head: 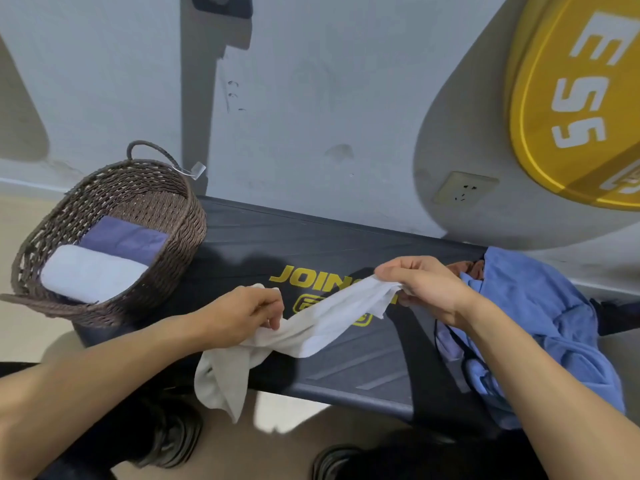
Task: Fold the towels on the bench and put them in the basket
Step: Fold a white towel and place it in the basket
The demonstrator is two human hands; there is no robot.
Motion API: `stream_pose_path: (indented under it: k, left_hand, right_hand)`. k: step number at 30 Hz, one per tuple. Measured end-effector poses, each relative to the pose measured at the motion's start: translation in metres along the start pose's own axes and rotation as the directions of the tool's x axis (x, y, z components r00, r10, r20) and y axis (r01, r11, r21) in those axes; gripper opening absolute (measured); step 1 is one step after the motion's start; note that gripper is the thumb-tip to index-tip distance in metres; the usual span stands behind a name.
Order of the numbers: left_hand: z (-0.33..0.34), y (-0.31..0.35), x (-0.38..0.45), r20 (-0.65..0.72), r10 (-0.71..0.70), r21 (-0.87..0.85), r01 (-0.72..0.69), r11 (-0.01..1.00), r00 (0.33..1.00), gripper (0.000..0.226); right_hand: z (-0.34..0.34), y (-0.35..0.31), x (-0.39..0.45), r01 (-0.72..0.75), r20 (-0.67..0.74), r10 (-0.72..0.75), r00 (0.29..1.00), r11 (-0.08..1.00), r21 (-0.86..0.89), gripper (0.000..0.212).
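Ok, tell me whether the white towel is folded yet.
Not folded. The white cloth towel hangs bunched and twisted between the left hand and right hand above the black bench.

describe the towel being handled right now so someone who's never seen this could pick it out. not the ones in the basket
Start at the black bench with yellow lettering; a wicker basket sits on its left end and a heap of blue cloth on its right. Between them, the white towel is stretched above the bench, the left hand and right hand each gripping it. It alone is white, unfolded and held.
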State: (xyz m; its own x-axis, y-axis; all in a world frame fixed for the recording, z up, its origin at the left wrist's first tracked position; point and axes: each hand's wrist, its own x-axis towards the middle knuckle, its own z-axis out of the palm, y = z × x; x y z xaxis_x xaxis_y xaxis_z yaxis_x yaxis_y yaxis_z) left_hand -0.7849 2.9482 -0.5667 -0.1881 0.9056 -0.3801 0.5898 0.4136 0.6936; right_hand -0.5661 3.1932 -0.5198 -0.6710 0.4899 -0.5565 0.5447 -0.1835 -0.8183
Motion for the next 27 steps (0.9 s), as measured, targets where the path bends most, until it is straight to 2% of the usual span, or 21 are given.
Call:
stream_pose_path:
  k: [2, 4, 5, 8, 10, 12, 14, 17, 20, 24, 27]
  left_hand:
    - [-0.002, 0.009, -0.001, -0.028, -0.008, -0.12, 0.004, 0.993, 1.0, 0.025]
    - [0.002, 0.018, -0.003, -0.061, -0.011, -0.107, 0.004, 0.994, 0.998, 0.009]
    - [0.005, 0.022, -0.004, -0.087, -0.003, -0.088, -0.005, 0.996, 0.996, 0.01]
    - [0.02, 0.045, -0.008, -0.215, 0.064, -0.126, -0.093, 0.988, 0.975, 0.046]
    - [0.027, 0.064, -0.007, -0.286, 0.101, -0.21, -0.166, 0.963, 0.953, 0.053]
    - [0.026, 0.077, -0.005, -0.352, 0.088, -0.322, -0.208, 0.924, 0.932, 0.042]
    - [0.018, 0.08, -0.004, -0.397, 0.036, -0.429, -0.22, 0.876, 0.917, 0.023]
    - [0.0, 0.081, -0.004, -0.323, 0.123, -0.429, -0.261, 0.865, 0.938, 0.009]
    - [-0.018, 0.084, -0.003, -0.279, 0.166, -0.503, -0.291, 0.814, 0.946, 0.021]
    - [-0.041, 0.083, -0.001, -0.333, 0.087, -0.578, -0.277, 0.767, 0.939, 0.027]
    - [-0.057, 0.074, 0.003, -0.335, -0.032, -0.643, -0.204, 0.738, 0.942, 0.046]
  right_hand:
    - [0.0, -0.003, -0.002, -0.011, -0.029, 0.013, 0.999, 0.997, 0.075, 0.009]
    - [0.003, -0.005, -0.004, -0.016, -0.024, 0.02, 1.0, 0.988, 0.151, 0.017]
    - [0.007, -0.007, -0.006, -0.011, -0.007, 0.012, 1.0, 0.986, 0.167, 0.019]
    - [0.032, -0.014, -0.016, 0.057, 0.092, -0.069, 0.993, 0.99, 0.128, 0.017]
    - [0.05, -0.017, -0.025, 0.104, 0.179, -0.126, 0.976, 0.986, 0.126, 0.023]
    - [0.062, -0.02, -0.034, 0.131, 0.226, -0.162, 0.96, 0.98, 0.147, 0.032]
    - [0.064, -0.023, -0.04, 0.177, 0.231, -0.208, 0.95, 0.973, 0.147, 0.045]
    - [0.063, -0.024, -0.043, 0.322, 0.191, -0.302, 0.934, 0.943, -0.084, 0.043]
    - [0.062, -0.018, -0.04, 0.396, 0.232, -0.34, 0.911, 0.878, -0.268, 0.034]
    - [0.05, -0.013, -0.036, 0.31, 0.29, -0.2, 0.936, 0.858, -0.409, 0.025]
    - [0.036, -0.013, -0.031, 0.258, 0.275, -0.152, 0.949, 0.876, -0.406, 0.021]
